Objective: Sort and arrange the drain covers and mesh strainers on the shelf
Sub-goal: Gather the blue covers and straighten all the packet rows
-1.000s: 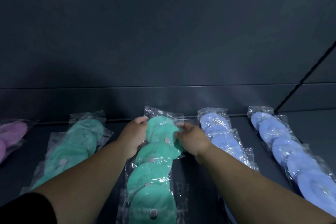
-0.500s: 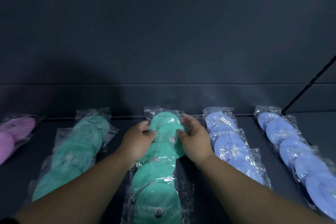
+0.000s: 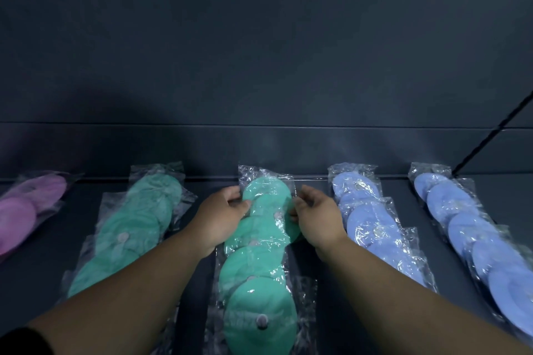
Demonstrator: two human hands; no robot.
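Observation:
A row of green drain covers [image 3: 259, 262] in clear plastic bags runs from the shelf's back to its front at the centre. My left hand [image 3: 219, 216] grips the left side of a bagged green cover near the back of that row, fingers curled on the plastic. My right hand [image 3: 314, 216] pinches the right edge of the same cover. A second green row [image 3: 132, 228] lies to the left. Two rows of blue covers [image 3: 372, 225] [image 3: 473, 228] lie to the right. Pink covers [image 3: 23, 210] sit at the far left.
The rows lie on a dark shelf [image 3: 311, 256] with narrow bare strips between them. A dark back panel [image 3: 259, 147] rises straight behind the rows. A dark diagonal seam [image 3: 490, 135] runs up at the right.
Both hands have closed in on the sides of the green cover near the back of the centre row. The view has shifted slightly left.

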